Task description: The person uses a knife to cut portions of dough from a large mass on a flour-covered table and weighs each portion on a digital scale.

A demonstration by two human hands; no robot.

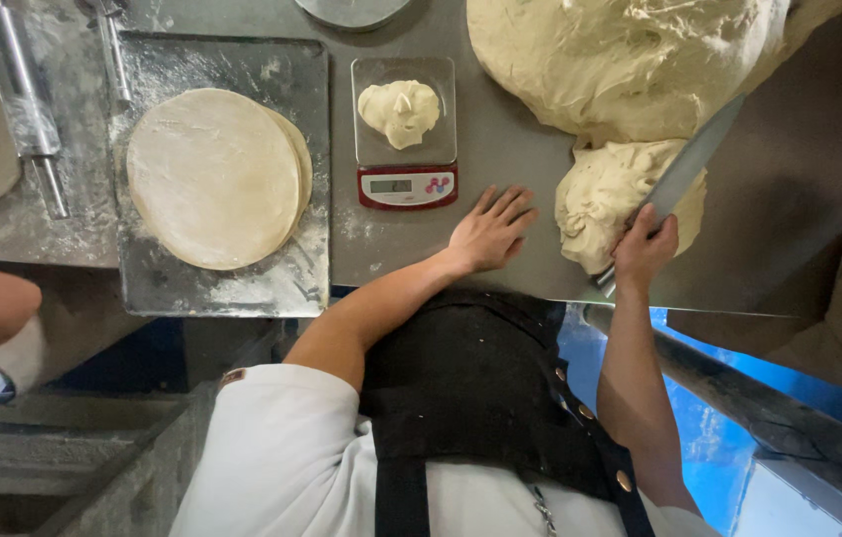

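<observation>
Apron (pixel 480 398): black, over white shirt, nearest the lens.
Left hand (pixel 488 231): flat on the bench (pixel 500 139), fingers spread, holding nothing, between scale and dough lump.
Right hand (pixel 643 249): closed round the handle of a knife (pixel 684 169); blade angled up across the lump (pixel 620 199).
Lump: small piece at the bench edge, touching the large dough mass (pixel 620 60) behind it.
Scale (pixel 407 134): red base, pale display at front, coloured mark beside it; a small dough portion (pixel 400 111) on its pan.
Tray (pixel 291 288): floured, carrying stacked rolled discs (pixel 214 177).
Rolling pin (pixel 21 99): metal, far left.
Risk, judged: the lump sits near the edge and could drag off under the blade; the spread left fingers lie near the cutting line.
</observation>
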